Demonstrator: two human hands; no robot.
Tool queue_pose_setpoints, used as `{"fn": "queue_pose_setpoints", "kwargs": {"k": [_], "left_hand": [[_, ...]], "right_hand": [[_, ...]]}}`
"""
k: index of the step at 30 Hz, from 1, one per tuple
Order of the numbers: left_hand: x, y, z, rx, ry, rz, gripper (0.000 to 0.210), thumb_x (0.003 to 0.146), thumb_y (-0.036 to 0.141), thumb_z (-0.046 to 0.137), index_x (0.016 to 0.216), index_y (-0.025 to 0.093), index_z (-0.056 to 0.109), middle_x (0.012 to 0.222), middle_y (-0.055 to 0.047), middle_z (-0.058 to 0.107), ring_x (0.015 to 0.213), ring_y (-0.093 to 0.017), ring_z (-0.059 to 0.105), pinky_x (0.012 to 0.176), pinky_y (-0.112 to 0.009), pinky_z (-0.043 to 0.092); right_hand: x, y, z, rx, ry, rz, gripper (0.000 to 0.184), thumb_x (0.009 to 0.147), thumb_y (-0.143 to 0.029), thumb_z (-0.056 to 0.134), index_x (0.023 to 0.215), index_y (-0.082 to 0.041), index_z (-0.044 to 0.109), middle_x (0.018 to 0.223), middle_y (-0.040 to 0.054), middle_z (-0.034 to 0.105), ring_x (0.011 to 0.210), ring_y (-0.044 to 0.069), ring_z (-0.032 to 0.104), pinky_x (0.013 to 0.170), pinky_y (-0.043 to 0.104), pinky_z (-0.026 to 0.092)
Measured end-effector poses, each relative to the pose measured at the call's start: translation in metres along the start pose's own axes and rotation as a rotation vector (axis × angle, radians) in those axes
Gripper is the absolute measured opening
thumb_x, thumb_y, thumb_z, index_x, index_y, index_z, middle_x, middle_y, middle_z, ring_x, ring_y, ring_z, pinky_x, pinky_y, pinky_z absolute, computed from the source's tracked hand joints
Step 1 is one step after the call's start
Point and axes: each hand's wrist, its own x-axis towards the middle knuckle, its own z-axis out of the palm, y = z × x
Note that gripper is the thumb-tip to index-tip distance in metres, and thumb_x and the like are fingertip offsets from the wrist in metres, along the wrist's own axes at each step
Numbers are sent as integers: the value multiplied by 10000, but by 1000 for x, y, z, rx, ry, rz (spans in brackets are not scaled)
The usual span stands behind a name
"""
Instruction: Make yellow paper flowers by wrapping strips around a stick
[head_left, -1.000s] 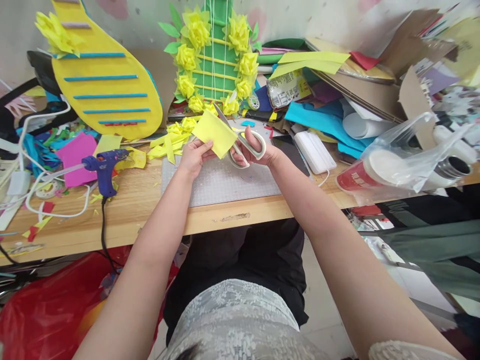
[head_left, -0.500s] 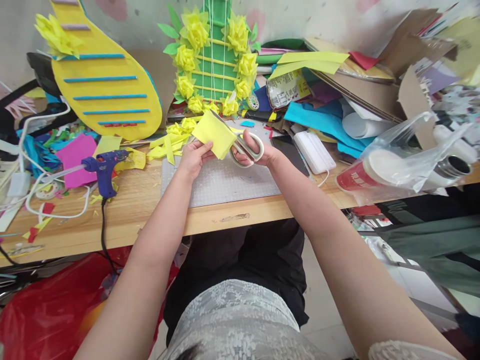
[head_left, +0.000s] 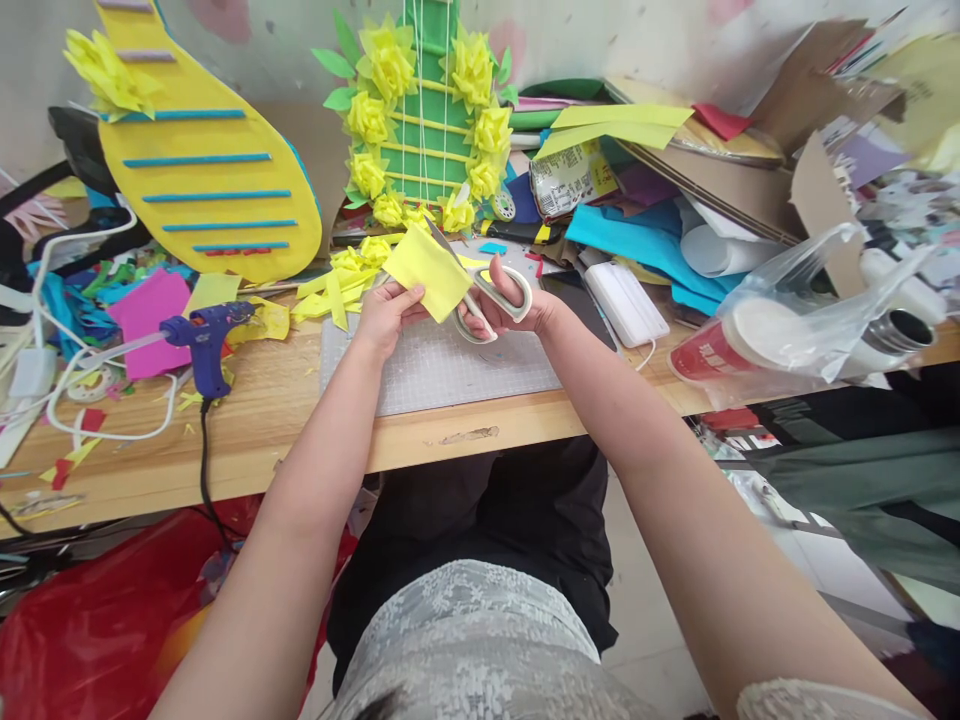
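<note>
My left hand (head_left: 391,314) pinches the lower left corner of a yellow sheet of paper (head_left: 429,272), held up over a grey cutting mat (head_left: 450,375). In my right hand (head_left: 525,305) is a pair of scissors (head_left: 516,296) with pale handles, my thumb through one loop and fingers in the other. The handles are spread apart, and one dark blade shows along the sheet's upper right edge; the other blade is mostly hidden by the paper. Behind the hands, yellow paper strips (head_left: 341,290) lie at the mat's far left.
A blue glue gun (head_left: 206,345) stands on the left of the wooden table. Behind are a yellow guitar-like cutout (head_left: 217,175) and a green one (head_left: 427,130) with yellow paper flowers. A white box (head_left: 626,305), a red cup (head_left: 712,350) in a plastic bag and heaped paper occupy the right.
The scissor handles have spread wider apart, and more of the blade shows above the sheet's edge. My left hand keeps its hold on the yellow paper.
</note>
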Motion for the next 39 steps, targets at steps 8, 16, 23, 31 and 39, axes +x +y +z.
{"fn": "queue_pose_setpoints", "kwargs": {"k": [8, 16, 23, 31, 39], "left_hand": [[-1, 0, 1, 28, -15, -4, 306, 577, 336, 764, 778, 136, 649, 806, -93, 727, 902, -272, 681, 789, -407, 561], [1, -2, -1, 23, -6, -4, 285, 563, 313, 767, 755, 139, 648, 779, -76, 728, 873, -258, 687, 771, -397, 566], [0, -1, -1, 30, 2, -2, 288, 570, 311, 769, 764, 135, 651, 765, -82, 724, 870, -268, 685, 764, -404, 564], [3, 4, -6, 67, 123, 48, 207, 611, 238, 702, 785, 135, 657, 745, -48, 716, 733, -201, 685, 699, -343, 565], [15, 11, -21, -2, 437, 150, 100, 652, 236, 612, 722, 178, 570, 702, -7, 657, 714, -134, 654, 652, -232, 533]], "right_hand": [[6, -5, 0, -22, 39, -20, 683, 751, -792, 171, 813, -174, 455, 542, -27, 451, 407, 74, 416, 344, 201, 241], [1, 2, -9, 7, 129, -29, 623, 782, -744, 197, 755, -171, 442, 451, -76, 360, 347, 41, 291, 350, 179, 240], [-7, -6, -4, -9, 87, -17, 673, 769, -772, 168, 809, -168, 460, 540, -26, 458, 437, 84, 453, 392, 206, 291], [-24, -20, -6, -207, 550, -88, 503, 830, -676, 328, 775, -188, 435, 535, -41, 423, 433, 75, 401, 401, 207, 312], [-34, -51, -17, -1231, 955, 418, 250, 738, -396, 622, 777, -158, 554, 766, 67, 590, 787, 186, 551, 691, 303, 442]]}}
